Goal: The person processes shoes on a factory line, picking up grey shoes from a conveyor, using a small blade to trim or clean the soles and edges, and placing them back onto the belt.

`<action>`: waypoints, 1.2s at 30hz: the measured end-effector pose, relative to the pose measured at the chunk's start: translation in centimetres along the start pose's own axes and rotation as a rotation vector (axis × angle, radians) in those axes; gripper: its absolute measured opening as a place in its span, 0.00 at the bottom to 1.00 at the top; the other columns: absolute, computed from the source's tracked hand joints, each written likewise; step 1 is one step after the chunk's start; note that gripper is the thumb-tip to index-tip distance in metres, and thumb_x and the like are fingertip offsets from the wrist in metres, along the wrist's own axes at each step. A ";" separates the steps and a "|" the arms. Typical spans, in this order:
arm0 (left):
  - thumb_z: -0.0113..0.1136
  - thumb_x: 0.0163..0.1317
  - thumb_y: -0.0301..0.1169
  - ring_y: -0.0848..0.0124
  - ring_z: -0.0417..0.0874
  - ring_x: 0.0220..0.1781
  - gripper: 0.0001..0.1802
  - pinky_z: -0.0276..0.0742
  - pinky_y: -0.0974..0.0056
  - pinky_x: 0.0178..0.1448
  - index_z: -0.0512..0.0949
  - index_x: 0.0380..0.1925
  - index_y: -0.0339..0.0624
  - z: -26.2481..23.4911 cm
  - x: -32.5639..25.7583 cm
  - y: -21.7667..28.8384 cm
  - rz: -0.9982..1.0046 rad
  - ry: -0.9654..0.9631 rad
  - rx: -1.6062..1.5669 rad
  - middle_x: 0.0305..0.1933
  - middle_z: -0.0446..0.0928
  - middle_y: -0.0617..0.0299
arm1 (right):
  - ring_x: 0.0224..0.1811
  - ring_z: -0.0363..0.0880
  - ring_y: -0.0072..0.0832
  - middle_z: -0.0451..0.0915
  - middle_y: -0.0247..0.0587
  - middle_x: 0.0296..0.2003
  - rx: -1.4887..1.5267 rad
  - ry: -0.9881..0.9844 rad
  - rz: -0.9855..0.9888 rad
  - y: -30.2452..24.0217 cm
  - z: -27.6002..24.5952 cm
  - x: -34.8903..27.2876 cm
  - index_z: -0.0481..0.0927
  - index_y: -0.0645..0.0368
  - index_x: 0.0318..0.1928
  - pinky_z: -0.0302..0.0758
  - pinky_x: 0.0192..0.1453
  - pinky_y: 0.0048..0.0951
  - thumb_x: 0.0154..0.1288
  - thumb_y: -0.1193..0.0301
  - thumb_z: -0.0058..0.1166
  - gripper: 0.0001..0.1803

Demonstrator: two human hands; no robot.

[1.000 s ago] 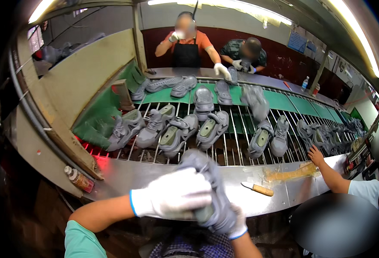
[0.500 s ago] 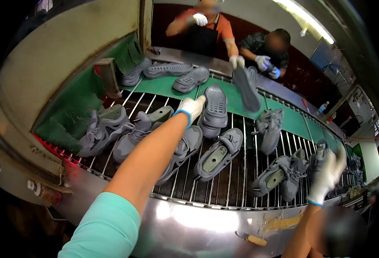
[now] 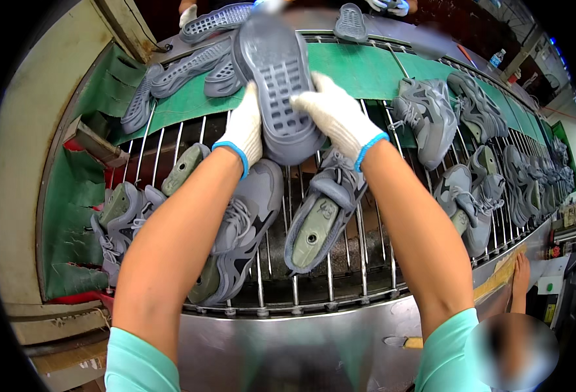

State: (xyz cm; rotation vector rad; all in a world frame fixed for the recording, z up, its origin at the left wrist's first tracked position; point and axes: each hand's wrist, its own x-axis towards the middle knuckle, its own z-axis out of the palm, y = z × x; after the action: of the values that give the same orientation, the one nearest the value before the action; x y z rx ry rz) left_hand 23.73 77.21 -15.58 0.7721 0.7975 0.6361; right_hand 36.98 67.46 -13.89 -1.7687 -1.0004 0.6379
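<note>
Both my hands wear white knit gloves with blue cuffs. Between them is a grey shoe sole (image 3: pixel 281 98), lifted above the rack with its grid of square hollows facing me. My left hand (image 3: pixel 243 127) grips its left edge. On the other side, my right hand (image 3: pixel 339 116) holds the right edge, its fingertips over the hollows. Just below the sole lies a grey shoe (image 3: pixel 311 232) with a green last inside. Another grey laced shoe (image 3: pixel 242 222) rests beside my left forearm and is partly hidden by it.
Metal rods form a curved conveyor rack (image 3: pixel 327 287) carrying several grey shoes to the right. Loose soles (image 3: pixel 193 68) lie on the green sheet (image 3: pixel 347 65) at the back left. Co-workers' gloved hands show at the far edge. A yellow-handled tool (image 3: pixel 413 342) lies on the front metal ledge.
The sole has been raised off the rack by my left hand. My right hand has come across from the far right and taken hold of it too. The view has shifted.
</note>
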 end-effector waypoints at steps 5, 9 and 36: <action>0.58 0.80 0.55 0.61 0.84 0.64 0.35 0.77 0.56 0.72 0.76 0.69 0.34 1.6 -9.2 7.0 0.407 -0.184 0.047 0.68 0.82 0.49 | 0.69 0.81 0.51 0.81 0.63 0.66 -0.007 0.205 -0.392 -10.1 -3.5 -8.2 0.69 0.67 0.76 0.73 0.75 0.38 0.71 0.54 0.59 0.41; 0.66 0.74 0.45 0.62 0.79 0.69 0.39 0.71 0.58 0.77 0.70 0.74 0.26 -1.0 -23.3 6.9 0.621 0.015 0.489 0.71 0.77 0.47 | 0.68 0.79 0.35 0.78 0.56 0.70 0.010 0.144 -0.268 -12.3 -4.7 -22.6 0.63 0.69 0.81 0.73 0.76 0.35 0.76 0.64 0.58 0.39; 0.68 0.69 0.24 0.53 0.82 0.67 0.28 0.79 0.52 0.70 0.74 0.68 0.31 -20.1 -52.8 -18.8 0.668 0.166 0.975 0.66 0.80 0.48 | 0.70 0.79 0.55 0.67 0.62 0.76 -0.345 0.782 0.295 10.7 -22.2 -40.8 0.57 0.56 0.84 0.75 0.75 0.47 0.70 0.48 0.65 0.51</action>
State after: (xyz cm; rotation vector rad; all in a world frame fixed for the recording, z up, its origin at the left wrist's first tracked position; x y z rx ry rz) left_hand -17.50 34.47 -19.65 1.9450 1.0065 0.9093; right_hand 36.51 19.89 -15.74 -2.2219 -0.3160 -0.0952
